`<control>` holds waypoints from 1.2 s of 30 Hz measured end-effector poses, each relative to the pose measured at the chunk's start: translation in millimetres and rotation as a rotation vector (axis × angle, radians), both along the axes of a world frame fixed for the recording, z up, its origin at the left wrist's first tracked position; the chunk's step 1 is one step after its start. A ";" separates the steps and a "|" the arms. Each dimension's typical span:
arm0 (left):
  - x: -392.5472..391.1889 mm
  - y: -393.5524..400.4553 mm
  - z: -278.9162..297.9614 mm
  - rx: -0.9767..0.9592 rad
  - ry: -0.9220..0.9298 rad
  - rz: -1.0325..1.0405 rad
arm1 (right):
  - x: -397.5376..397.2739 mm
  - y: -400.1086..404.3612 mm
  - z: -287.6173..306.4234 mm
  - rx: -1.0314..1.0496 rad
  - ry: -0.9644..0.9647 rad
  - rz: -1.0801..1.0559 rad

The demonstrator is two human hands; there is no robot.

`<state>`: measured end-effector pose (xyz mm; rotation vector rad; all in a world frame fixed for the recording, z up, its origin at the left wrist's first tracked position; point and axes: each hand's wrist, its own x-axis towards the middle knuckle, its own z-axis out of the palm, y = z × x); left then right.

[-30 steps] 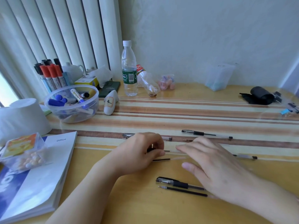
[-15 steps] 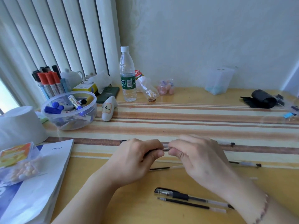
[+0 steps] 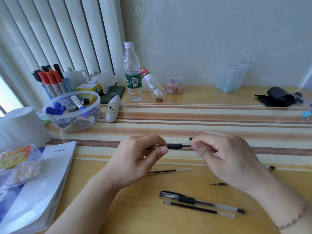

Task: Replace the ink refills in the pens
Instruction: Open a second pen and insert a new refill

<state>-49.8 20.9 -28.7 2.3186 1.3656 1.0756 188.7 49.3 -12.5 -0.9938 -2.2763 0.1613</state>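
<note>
A gel pen with a black rubber grip (image 3: 176,146) is held level above the desk between both hands. My left hand (image 3: 140,157) pinches its tip end and my right hand (image 3: 224,157) pinches its clear barrel. A loose refill (image 3: 168,171) lies on the desk below my left hand. Nearer the front edge lie a capped black pen (image 3: 200,201) and, beside it, another refill (image 3: 197,209). A small dark pen part (image 3: 218,184) lies by my right wrist. Another pen's end (image 3: 271,167) shows right of my right hand, the rest hidden.
A clear bowl of markers (image 3: 71,112), a marker cup (image 3: 50,81), a water bottle (image 3: 132,73) and a white holder (image 3: 113,108) stand at the back left. A book (image 3: 42,183) with a candy box (image 3: 20,164) lies at the left. A black pouch (image 3: 278,97) sits far right.
Both hands have lifted the pen off the desk and drawn apart, so its black grip section now shows between them. The camera has tilted slightly.
</note>
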 end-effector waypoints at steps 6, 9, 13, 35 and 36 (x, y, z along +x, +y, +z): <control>0.7 1.4 -3.9 0.018 -0.033 0.010 | -2.3 1.5 -4.5 0.083 0.020 -0.021; 0.2 2.4 -3.8 0.020 -0.064 0.024 | -4.5 1.1 -6.2 0.114 0.085 -0.008; 3.5 0.3 -0.8 -0.013 -0.119 0.019 | -9.6 -3.2 -4.4 0.104 0.179 -0.010; -14.8 1.6 11.6 -0.101 -0.366 0.091 | 8.4 9.9 1.8 -0.056 -0.034 -0.121; -17.9 1.8 13.0 -0.098 -0.387 0.119 | 12.8 14.3 2.6 -0.067 -0.026 -0.161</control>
